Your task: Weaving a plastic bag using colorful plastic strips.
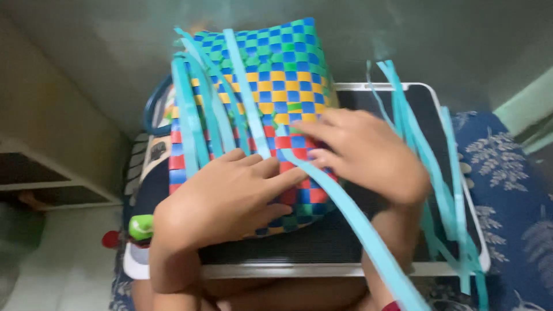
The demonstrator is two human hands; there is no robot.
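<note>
A woven panel (276,75) of plastic strips in a checker of blue, green, yellow and red lies on a dark tray-like board (403,103). My left hand (227,198) presses flat on its lower part, index finger pointing right at a light blue strip (345,213) that runs down to the lower right. My right hand (368,152) rests on the panel's right edge, fingers curled onto that same strip where it enters the weave. More light blue strips (199,109) lie loose over the panel's left side.
A bundle of light blue strips (438,167) hangs over the board's right side. A blue floral cloth (512,190) lies to the right. A small green object (141,226) sits at the board's left corner; a low shelf (52,178) stands on the left.
</note>
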